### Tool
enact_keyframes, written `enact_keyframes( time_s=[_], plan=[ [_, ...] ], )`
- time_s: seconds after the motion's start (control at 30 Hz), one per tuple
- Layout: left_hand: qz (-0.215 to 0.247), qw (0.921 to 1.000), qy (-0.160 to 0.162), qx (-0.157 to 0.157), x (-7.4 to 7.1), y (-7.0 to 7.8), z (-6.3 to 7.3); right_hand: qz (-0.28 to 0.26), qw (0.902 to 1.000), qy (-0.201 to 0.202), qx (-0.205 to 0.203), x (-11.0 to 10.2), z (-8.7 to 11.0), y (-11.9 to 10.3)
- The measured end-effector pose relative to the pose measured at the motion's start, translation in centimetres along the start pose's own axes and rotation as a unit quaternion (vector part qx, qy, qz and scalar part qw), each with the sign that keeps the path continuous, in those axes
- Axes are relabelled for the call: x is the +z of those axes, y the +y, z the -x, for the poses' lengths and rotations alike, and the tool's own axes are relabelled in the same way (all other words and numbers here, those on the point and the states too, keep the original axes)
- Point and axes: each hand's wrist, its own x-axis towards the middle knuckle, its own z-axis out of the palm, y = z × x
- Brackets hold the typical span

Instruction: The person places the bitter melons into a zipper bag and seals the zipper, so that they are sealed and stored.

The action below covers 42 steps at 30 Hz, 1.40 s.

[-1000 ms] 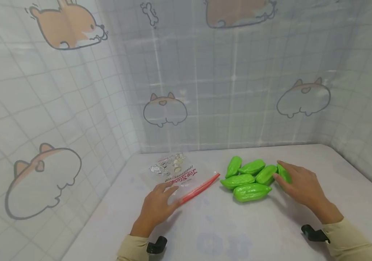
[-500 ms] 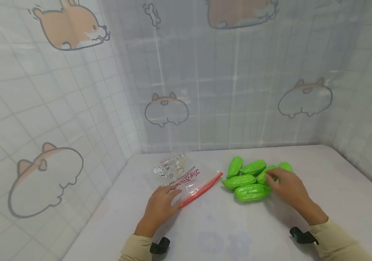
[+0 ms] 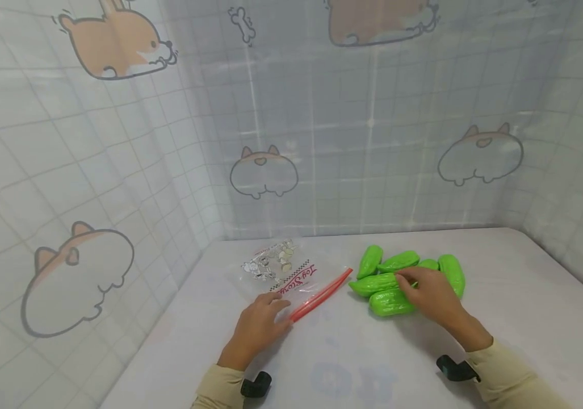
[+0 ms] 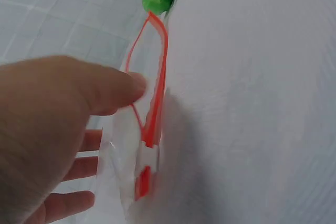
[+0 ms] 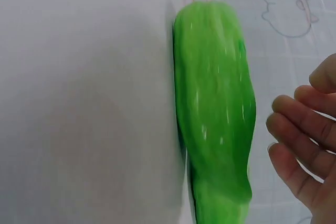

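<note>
A clear zip bag (image 3: 301, 284) with a red zip strip (image 4: 157, 98) and printed pictures lies flat at the left. My left hand (image 3: 260, 326) is at the strip's near end, thumb overlapping the slightly parted red mouth in the left wrist view, other fingers loosely spread. Several glossy green bitter melons (image 3: 390, 302) lie in a cluster right of the bag. Over the cluster's right part hovers my right hand (image 3: 434, 295), fingers loosely bent, partly hiding some melons. In the right wrist view a gap shows between its fingers (image 5: 302, 124) and the nearest melon (image 5: 212, 98).
The white table (image 3: 363, 352) carries both bag and melons. Upright sheets with a grid and dog drawings, such as the back sheet (image 3: 363, 199), enclose it at the back and sides. The rightmost melon (image 3: 452, 274) lies beside the others.
My right hand has let go of the rightmost melon and moved left over the cluster; that melon is now uncovered. My left hand stays at the bag's strip.
</note>
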Motion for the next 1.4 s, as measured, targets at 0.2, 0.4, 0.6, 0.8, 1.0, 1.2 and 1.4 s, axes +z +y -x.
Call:
enact_keyframes(
  time_s=[0.2, 0.4, 0.6, 0.8, 1.0, 1.2, 1.4],
  plan=[
    [0.032, 0.9990, 0.030, 0.003, 0.4, 0.1, 0.0, -0.001, 0.9999, -0.001, -0.016, 1.3, -0.3, -1.4],
    [0.052, 0.9973, 0.053, 0.002, 0.5, 0.3, -0.2, -0.063, 0.9978, -0.014, -0.015, 2.5, -1.0, -3.4],
    [0.045, 0.9967, 0.066, -0.005, 0.5, 0.6, -0.2, -0.135, 0.9887, -0.065, -0.009, 3.9, -1.3, -5.6],
    [0.032, 0.9944, 0.101, 0.011, 0.8, 0.7, -0.3, -0.178, 0.9766, -0.118, -0.024, 6.0, -1.5, -7.2],
    [0.022, 0.9904, 0.133, 0.033, 0.9, 0.7, -0.6, -0.167, 0.9742, -0.146, -0.038, 8.6, -2.0, -8.3],
    [0.015, 0.9883, 0.143, 0.051, 0.7, 1.0, -0.4, -0.138, 0.9776, -0.154, -0.038, 10.1, -2.1, -8.8],
    [0.024, 0.9859, 0.151, 0.069, 0.6, 1.3, -0.3, -0.129, 0.9748, -0.180, -0.030, 10.9, -2.2, -9.0]
  ],
)
